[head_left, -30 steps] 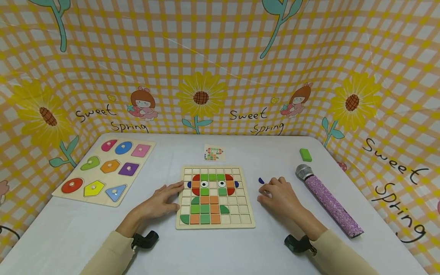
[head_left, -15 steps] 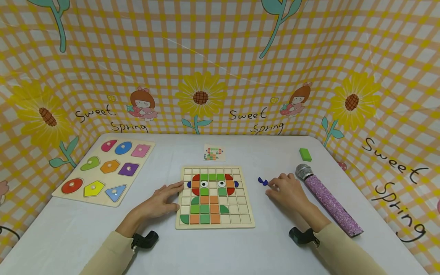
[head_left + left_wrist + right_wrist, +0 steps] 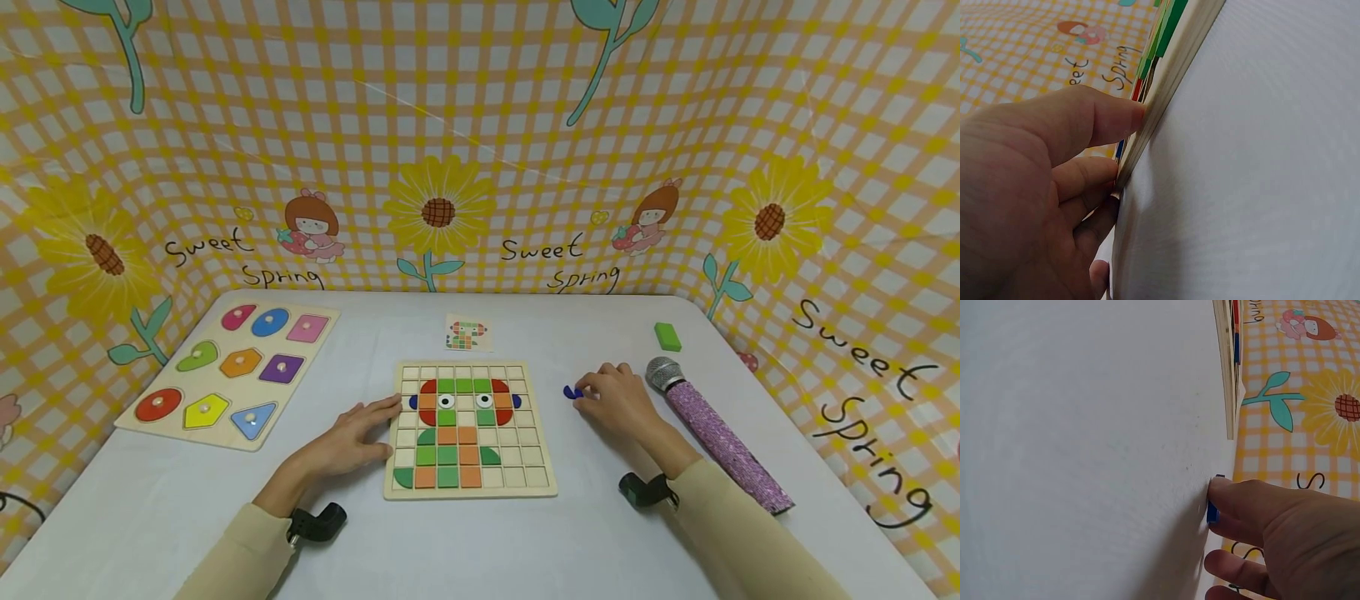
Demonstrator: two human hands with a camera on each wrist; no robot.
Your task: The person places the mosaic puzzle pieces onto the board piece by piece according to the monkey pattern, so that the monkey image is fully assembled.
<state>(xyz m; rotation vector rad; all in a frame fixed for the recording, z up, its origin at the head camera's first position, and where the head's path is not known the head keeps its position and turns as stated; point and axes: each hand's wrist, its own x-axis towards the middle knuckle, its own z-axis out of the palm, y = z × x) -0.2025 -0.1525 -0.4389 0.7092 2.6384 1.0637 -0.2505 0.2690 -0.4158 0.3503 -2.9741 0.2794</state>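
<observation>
A square wooden grid board (image 3: 517, 475) lies on the white table, partly filled with coloured tiles that form a figure with two eyes. My left hand (image 3: 348, 442) rests at the board's left side, thumb and fingertips against its edge; the left wrist view shows the thumb (image 3: 1119, 119) on that edge. To the right of the board, my right hand (image 3: 618, 408) pinches a small dark blue piece (image 3: 1212, 512) between thumb and index finger, low over the tabletop. Another blue curved piece (image 3: 567, 391) is right beside those fingertips.
Behind the board lies a small picture card (image 3: 469, 333). A wooden shape puzzle (image 3: 232, 389) with knobbed pieces is at the left. Right of my right hand lie a glittery purple microphone (image 3: 723, 442) and a green block (image 3: 667, 337). A patterned cloth (image 3: 480, 108) encloses the table.
My right hand drew back to the right, bringing a second blue piece into sight, then moved slightly left and forward toward the other one. The left hand stayed still at the board.
</observation>
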